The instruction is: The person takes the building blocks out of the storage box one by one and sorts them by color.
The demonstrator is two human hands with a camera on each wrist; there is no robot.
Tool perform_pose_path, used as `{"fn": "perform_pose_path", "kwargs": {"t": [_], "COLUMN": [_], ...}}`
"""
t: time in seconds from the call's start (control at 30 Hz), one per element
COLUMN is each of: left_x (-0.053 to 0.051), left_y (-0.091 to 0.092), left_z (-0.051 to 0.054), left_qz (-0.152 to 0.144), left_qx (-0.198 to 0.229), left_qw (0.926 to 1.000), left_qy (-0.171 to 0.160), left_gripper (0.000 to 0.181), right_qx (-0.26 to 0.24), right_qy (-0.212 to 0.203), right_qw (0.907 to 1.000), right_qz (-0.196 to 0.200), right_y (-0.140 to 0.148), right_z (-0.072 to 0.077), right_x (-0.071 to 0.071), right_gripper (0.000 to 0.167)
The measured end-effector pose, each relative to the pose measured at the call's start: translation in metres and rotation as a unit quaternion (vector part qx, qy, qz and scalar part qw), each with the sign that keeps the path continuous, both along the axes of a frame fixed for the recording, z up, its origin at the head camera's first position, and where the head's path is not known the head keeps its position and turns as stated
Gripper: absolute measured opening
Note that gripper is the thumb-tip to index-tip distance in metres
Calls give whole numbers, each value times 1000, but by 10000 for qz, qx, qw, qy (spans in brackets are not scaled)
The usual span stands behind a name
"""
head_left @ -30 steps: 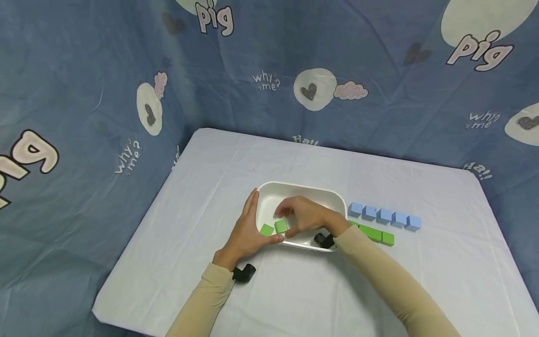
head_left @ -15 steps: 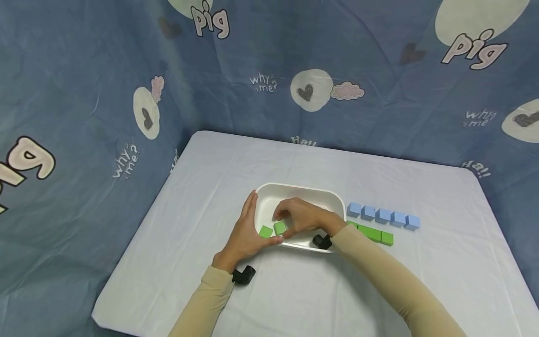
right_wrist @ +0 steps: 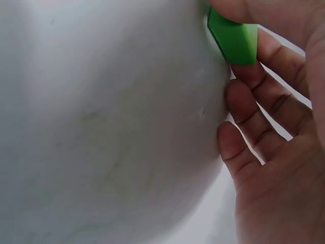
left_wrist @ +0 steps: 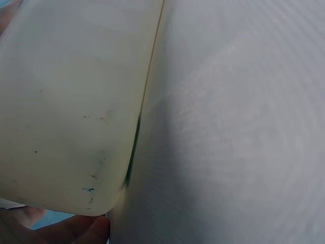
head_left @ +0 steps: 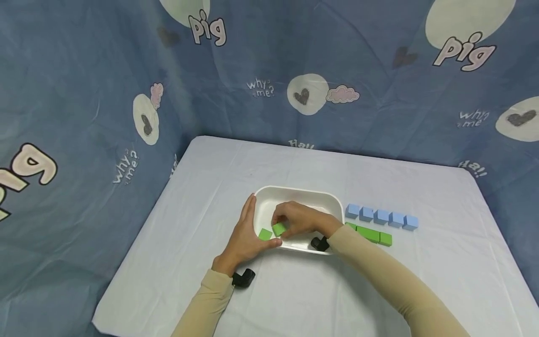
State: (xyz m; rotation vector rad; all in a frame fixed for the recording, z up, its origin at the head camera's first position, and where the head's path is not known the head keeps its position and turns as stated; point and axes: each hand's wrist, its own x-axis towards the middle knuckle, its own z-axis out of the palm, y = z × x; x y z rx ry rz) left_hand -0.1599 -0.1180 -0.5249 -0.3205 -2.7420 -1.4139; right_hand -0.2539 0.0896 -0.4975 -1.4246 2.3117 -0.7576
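Observation:
Near the table's middle stands a white plastic tray. My left hand holds its left end, thumb at the front rim and fingers along the left wall. In the left wrist view fingertips lie against the tray's end. My right hand reaches inside and pinches a green block between thumb and fingers; the right wrist view shows this green block close up, partly covered by the thumb. A second green block lies in the tray's left front corner, beside my left hand.
To the tray's right, several blue blocks stand in a spaced row. In front of them runs a row of green blocks, partly hidden by my right sleeve. Printed blue cloth hangs behind and left of the white-covered table.
The pinched green block has tilted slightly in my right hand. My left hand keeps its place on the tray. The head view has shifted a little.

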Motion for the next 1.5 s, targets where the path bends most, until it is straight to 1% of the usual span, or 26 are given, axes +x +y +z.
{"fn": "perform_pose_path", "kwargs": {"t": [0.13,0.23,0.33,0.47,0.6,0.8,0.93,1.03,1.1,1.17,1.27,1.33,1.43,1.5], "left_x": [0,1,1,1,3,2,1,1,0,0,-1,-1,-2,-2], "left_y": [0,1,2,3,4,5,6,5,4,3,2,1,0,-1], "left_z": [0,0,-1,-2,-4,-4,-4,-4,-4,-4,-2,-2,-2,-2], "left_qz": [7,-3,3,31,-2,-65,-92,-74,-50,-29,4,13,42,54], "left_qx": [19,30,55,95,71,64,52,36,23,31,52,46,15,3], "left_qw": [10000,10000,10000,9999,9999,10000,9999,10000,10000,10000,10000,10000,10000,10000], "left_qy": [16,-35,-32,-13,-78,28,-8,-11,16,31,-2,-10,-11,11], "left_gripper": [139,139,138,137,138,138,138,139,138,138,138,138,139,140], "right_qx": [-154,-326,-592,-1071,-1442,-1945,-2124,-2200,-2278,-2318,-2291,-2224,-2179,-2176], "right_qy": [-77,-275,-510,-943,-1388,-1747,-1803,-1816,-1859,-1845,-1778,-1683,-1552,-1468], "right_qw": [9998,9985,9950,9854,9745,9585,9525,9501,9466,9446,9435,9444,9452,9456], "right_qz": [-109,-335,-626,-929,-1017,-1136,-1230,-1266,-1322,-1416,-1606,-1741,-1871,-1921], "right_y": [2,6,9,11,12,17,24,30,33,38,43,45,49,53], "right_z": [0,1,2,3,3,7,19,36,47,52,60,66,81,84], "right_x": [-1,-1,-2,-3,-2,-2,2,8,12,13,15,19,28,30], "right_gripper": [30,28,28,31,33,33,33,31,29,28,28,27,25,25]}}
